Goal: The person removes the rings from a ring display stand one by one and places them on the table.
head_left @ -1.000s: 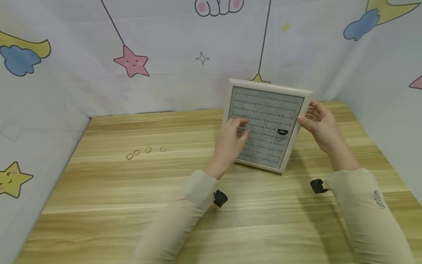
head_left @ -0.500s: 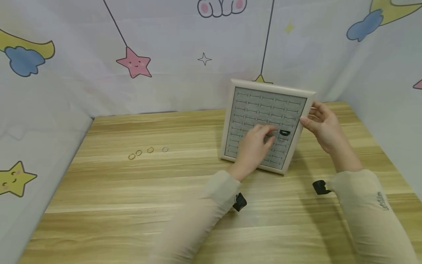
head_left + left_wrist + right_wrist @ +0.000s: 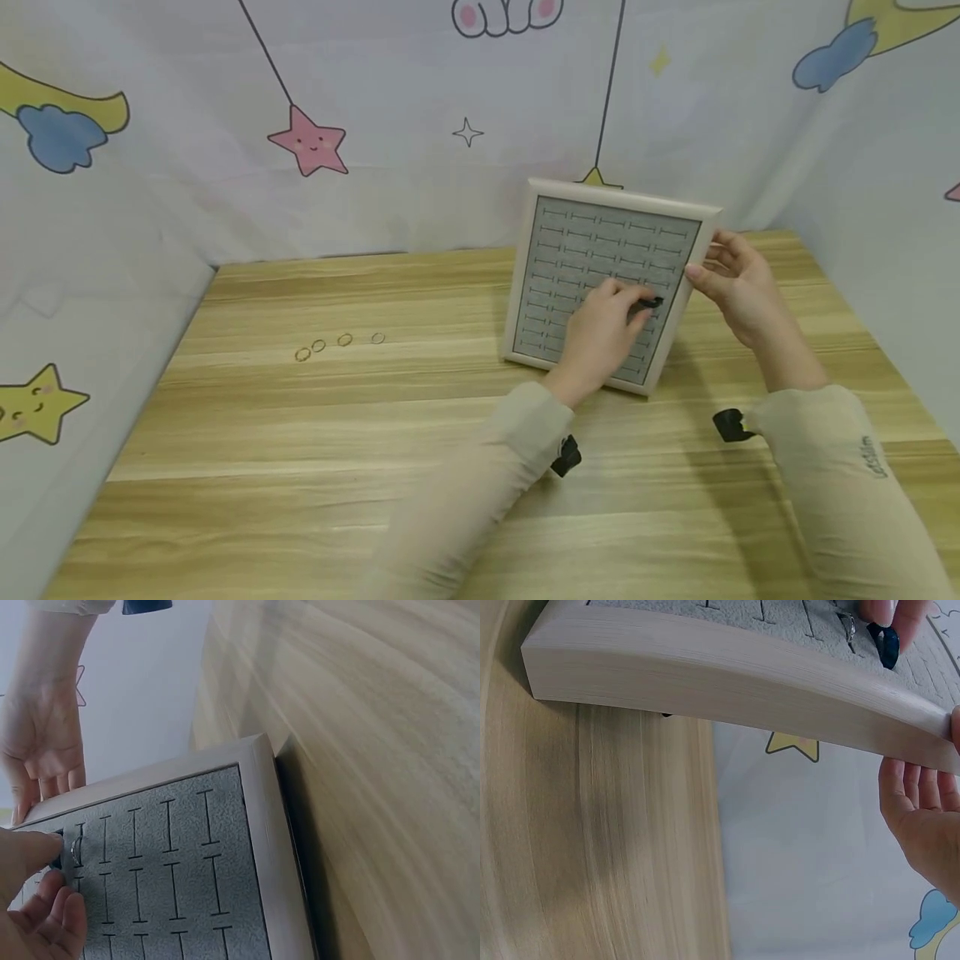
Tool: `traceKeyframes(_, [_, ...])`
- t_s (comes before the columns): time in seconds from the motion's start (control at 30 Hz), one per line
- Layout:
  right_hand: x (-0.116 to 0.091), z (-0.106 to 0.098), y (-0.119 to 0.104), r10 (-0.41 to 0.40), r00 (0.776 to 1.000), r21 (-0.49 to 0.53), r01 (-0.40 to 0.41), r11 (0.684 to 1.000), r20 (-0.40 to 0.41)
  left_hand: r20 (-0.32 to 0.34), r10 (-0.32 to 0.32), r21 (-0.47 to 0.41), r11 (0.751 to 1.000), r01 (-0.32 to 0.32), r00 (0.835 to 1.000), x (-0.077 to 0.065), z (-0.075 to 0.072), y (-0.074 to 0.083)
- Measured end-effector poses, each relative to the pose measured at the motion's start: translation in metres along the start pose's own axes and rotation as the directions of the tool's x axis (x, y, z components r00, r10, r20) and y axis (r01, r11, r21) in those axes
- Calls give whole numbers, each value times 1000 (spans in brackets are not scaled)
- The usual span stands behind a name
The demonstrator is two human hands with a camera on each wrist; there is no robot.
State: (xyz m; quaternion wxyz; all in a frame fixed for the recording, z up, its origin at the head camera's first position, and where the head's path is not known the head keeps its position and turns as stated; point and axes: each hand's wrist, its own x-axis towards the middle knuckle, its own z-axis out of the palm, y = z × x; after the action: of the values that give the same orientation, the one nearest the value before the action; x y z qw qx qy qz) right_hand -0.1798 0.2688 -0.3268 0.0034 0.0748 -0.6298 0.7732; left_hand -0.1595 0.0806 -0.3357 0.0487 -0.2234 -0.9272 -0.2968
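Note:
A ring display board (image 3: 600,242) with a pale frame and rows of slots in grey padding stands tilted on the table. With thumb and fingertips, my left hand (image 3: 597,335) pinches a black ring (image 3: 887,649) set in a slot near the board's right side. Beside that ring, a thin silver ring (image 3: 76,851) sits in the neighbouring slot. My right hand (image 3: 738,292) holds the frame's right edge, thumb on the front and fingers behind. The left hand covers part of the lower slots in the head view.
Several thin rings (image 3: 344,340) lie in a loose row on the wooden table (image 3: 262,467), left of the board. A printed cloth backdrop (image 3: 397,192) rises behind the table. Black wrist devices (image 3: 730,425) sit by both cuffs.
My left hand has moved right across the board and has taken hold of the black ring. The right hand still holds the frame's edge.

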Motion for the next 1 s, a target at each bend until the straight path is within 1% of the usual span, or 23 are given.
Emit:
traceKeyframes(0.17, [0,0,-1,10,1000,-4,-10,1000,0,-4,19,37,999,-19,1000,0,1,0])
traceKeyframes(0.4, [-1,1,-2,21,1000,-4,-21,1000,-5,-14,41,16,999,-41,999,-1,1,-2])
traceKeyframes(0.63, [-2,1,-2,39,999,-22,-39,999,-11,10,55,-20,998,-55,998,-1,1,-6])
traceKeyframes(0.7, [-2,1,-1,39,999,-29,-40,999,-9,26,56,-47,997,-54,998,-1,-1,-8])
traceKeyframes(0.8, [-2,0,-1,33,999,-32,-34,999,-8,61,60,-114,992,-52,996,0,-3,-9])
traceKeyframes(0.9, [-1,0,-1,27,1000,-21,-27,999,-9,82,58,-215,976,-40,995,0,-5,-12])
traceKeyframes(1.0, [-1,1,0,24,1000,3,-24,1000,-12,64,39,-304,952,-17,997,-3,-8,-16])
